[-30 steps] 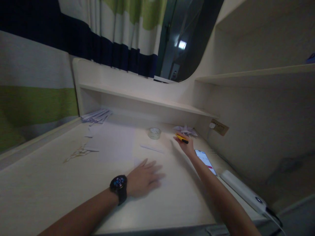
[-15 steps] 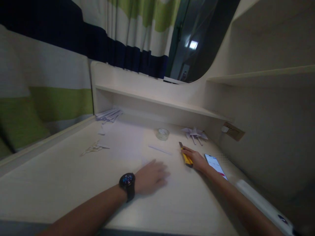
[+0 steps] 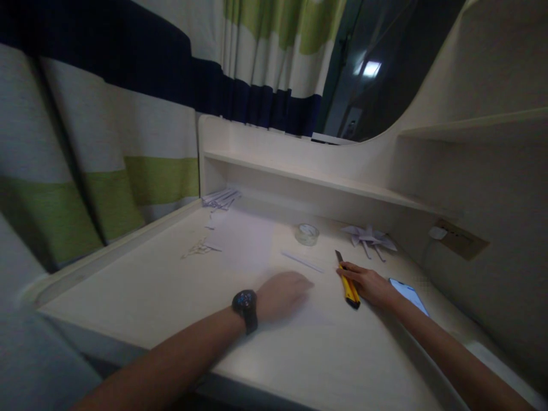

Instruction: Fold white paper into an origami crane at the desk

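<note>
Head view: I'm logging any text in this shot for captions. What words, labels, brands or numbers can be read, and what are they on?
No text can be read.
Phone: screen lit, contents too blurred to read.
Watch: coloured dial, no readable digits.
Utility knife at the right hand: no legible brand.
Tape roll and wall socket: no readable marking.

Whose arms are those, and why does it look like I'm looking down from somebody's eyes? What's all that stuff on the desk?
A person wears a camera on their head, so you see their own arms. The left hand, with a watch on its wrist, rests flat on a sheet of paper. The right hand holds a yellow utility knife against the desk. Nearby lie a roll of clear tape, a thin paper strip, a folded paper pinwheel and a lit phone.
</note>
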A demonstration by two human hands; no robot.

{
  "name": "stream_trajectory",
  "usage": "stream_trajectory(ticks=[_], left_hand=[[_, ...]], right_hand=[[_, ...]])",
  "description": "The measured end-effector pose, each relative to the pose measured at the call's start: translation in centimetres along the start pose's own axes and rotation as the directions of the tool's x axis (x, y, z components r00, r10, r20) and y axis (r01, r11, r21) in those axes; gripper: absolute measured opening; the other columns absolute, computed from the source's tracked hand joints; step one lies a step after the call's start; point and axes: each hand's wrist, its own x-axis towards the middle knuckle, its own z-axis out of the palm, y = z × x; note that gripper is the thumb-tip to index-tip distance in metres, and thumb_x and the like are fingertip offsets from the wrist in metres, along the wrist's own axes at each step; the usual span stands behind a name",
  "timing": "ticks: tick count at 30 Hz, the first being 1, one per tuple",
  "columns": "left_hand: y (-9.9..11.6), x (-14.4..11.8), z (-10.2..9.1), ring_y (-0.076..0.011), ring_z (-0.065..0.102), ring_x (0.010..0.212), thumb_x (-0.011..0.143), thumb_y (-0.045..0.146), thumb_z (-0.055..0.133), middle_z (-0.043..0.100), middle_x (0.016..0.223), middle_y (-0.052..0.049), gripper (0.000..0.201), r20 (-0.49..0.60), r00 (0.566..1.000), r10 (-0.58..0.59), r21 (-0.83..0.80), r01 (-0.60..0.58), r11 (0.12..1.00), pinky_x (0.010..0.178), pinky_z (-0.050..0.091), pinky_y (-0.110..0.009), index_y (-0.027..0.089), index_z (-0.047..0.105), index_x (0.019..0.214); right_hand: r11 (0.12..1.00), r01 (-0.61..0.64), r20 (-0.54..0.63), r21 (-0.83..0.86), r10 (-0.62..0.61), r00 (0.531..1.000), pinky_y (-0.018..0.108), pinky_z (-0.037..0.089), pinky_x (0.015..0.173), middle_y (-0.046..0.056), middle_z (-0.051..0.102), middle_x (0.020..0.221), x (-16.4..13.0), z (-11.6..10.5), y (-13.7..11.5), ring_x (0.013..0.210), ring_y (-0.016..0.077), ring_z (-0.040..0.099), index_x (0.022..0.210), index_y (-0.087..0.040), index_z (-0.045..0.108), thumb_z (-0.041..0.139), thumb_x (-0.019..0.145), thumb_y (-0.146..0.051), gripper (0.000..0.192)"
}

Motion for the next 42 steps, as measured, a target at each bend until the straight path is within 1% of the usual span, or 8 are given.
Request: stream_trajectory(ticks=[4,7,12,15,19,27,37,42], left_hand=[[-1.0,0.5,-1.6,-0.0198,0.057,0.093,0.092,0.019,0.041,0.063,0.096,-0.009,0.021,-0.092,0.995,-0.048,0.147,0.061,0.987,0.084,0.044,-0.035,0.016,0.059,0.101],[-2.8,-0.6,-4.7,-0.0204,0.055,0.089,0.088,0.016,0.045,0.062,0.092,-0.009,0.017,-0.116,0.984,-0.138,0.319,0.169,0.933,0.081,0.043,-0.034,0.016,0.060,0.096],[-7.6,-7.0,-10.8,-0.0237,0.056,0.084,0.080,0.009,0.049,0.063,0.085,-0.010,0.016,-0.048,0.922,-0.384,0.612,0.331,0.719,0.076,0.042,-0.036,0.015,0.062,0.087],[-9.9,-10.7,-12.4,-0.0256,0.057,0.083,0.079,0.010,0.048,0.064,0.081,-0.012,0.016,0.009,0.868,-0.497,0.686,0.356,0.634,0.075,0.040,-0.037,0.014,0.063,0.080],[-11.0,-12.7,-12.2,-0.0270,0.057,0.083,0.082,0.010,0.044,0.065,0.081,-0.014,0.020,0.015,0.842,-0.539,0.683,0.385,0.621,0.076,0.037,-0.040,0.014,0.064,0.079],[-11.8,-12.9,-12.0,-0.0286,0.054,0.088,0.081,0.012,0.046,0.063,0.083,-0.015,0.016,-0.034,0.854,-0.519,0.533,0.454,0.714,0.082,0.035,-0.041,0.016,0.061,0.074],[-10.3,-12.5,-12.7,-0.0219,0.057,0.085,0.083,0.013,0.042,0.061,0.092,-0.011,0.019,-0.051,0.801,-0.596,0.456,0.550,0.700,0.080,0.041,-0.033,0.014,0.057,0.093],[-9.4,-11.4,-11.5,-0.0196,0.056,0.085,0.084,0.013,0.040,0.057,0.100,-0.010,0.021,-0.092,0.833,-0.546,0.331,0.543,0.772,0.080,0.041,-0.032,0.016,0.054,0.100]], right_hand=[[0.998,-0.051,-0.155,-0.030,0.045,0.987,0.039,0.040,0.103,0.007,0.048,0.136,0.7,0.1,-0.9,0.123,0.0229,0.048,0.128,-0.021,0.054,0.042,0.075,-0.004,0.057],[0.992,-0.121,-0.286,-0.020,0.110,0.952,0.037,0.040,0.103,0.009,0.055,0.129,1.3,0.4,-1.8,0.117,0.0218,0.054,0.117,-0.017,0.062,0.041,0.074,-0.004,0.050],[0.985,-0.168,-0.390,0.030,0.166,0.906,0.037,0.049,0.093,0.010,0.066,0.112,1.2,1.2,-3.0,0.100,0.0224,0.064,0.104,-0.015,0.068,0.042,0.077,-0.012,0.038],[0.986,-0.162,-0.367,0.033,0.163,0.916,0.038,0.050,0.091,0.012,0.067,0.110,0.9,1.6,-3.3,0.097,0.0237,0.065,0.103,-0.014,0.069,0.043,0.078,-0.014,0.036],[0.984,-0.172,-0.342,0.040,0.175,0.923,0.039,0.051,0.089,0.011,0.067,0.109,0.6,1.8,-3.3,0.097,0.0247,0.065,0.103,-0.015,0.069,0.045,0.077,-0.016,0.035],[0.974,-0.216,-0.294,0.063,0.225,0.929,0.035,0.051,0.083,0.008,0.069,0.106,0.3,1.2,-3.7,0.093,0.0233,0.066,0.100,-0.020,0.069,0.044,0.079,-0.015,0.033],[0.960,-0.277,-0.251,0.027,0.275,0.928,0.031,0.051,0.071,0.007,0.071,0.099,0.4,1.0,-3.9,0.083,0.0235,0.068,0.098,-0.021,0.069,0.043,0.079,-0.016,0.033],[0.959,-0.265,-0.365,0.098,0.282,0.887,0.035,0.051,0.079,0.008,0.070,0.102,0.6,1.6,-4.4,0.088,0.0237,0.067,0.099,-0.019,0.069,0.044,0.079,-0.017,0.032]])
